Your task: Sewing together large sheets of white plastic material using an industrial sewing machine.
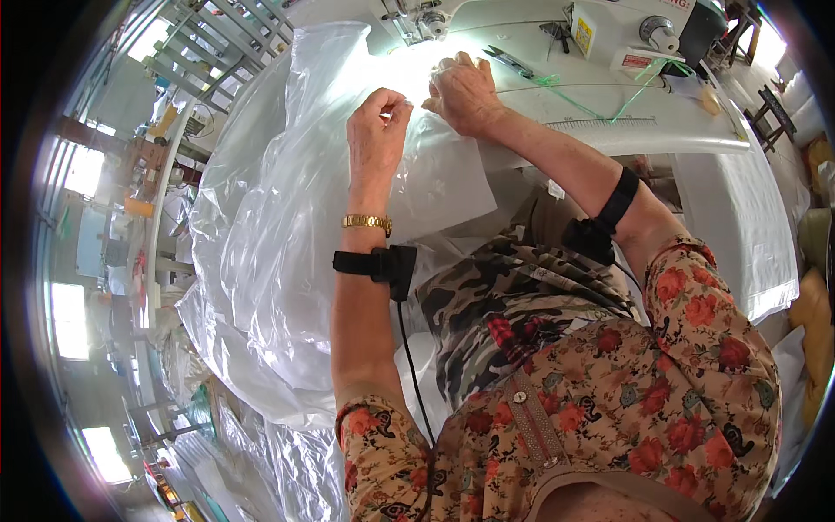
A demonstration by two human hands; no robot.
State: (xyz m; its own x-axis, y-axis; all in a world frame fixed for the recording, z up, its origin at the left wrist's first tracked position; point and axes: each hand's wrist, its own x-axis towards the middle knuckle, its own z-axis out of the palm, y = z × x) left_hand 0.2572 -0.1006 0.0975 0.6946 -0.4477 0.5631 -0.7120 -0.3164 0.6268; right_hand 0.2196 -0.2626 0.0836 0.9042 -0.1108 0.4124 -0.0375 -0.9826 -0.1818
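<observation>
A large clear plastic sheet (261, 226) spreads over the left of the table and hangs down in folds beside my lap. My left hand (379, 137) is pinched on the sheet near its upper part, thumb against fingers. Just right of it and a little farther away, my right hand (466, 94) is closed with bent fingers on the same sheet. Bright light washes out the plastic between the two hands, so its edge is hard to make out. Beyond them stands a sewing machine, its needle area (430, 24) lit by a lamp.
Thread snips (509, 62) lie right of my right hand, with a green string (600, 113) trailing from them. A dark tool (557, 35) rests farther back. Near the table's front edge runs a ruler scale (609, 123). The machine's handwheel (659, 35) is at the far right.
</observation>
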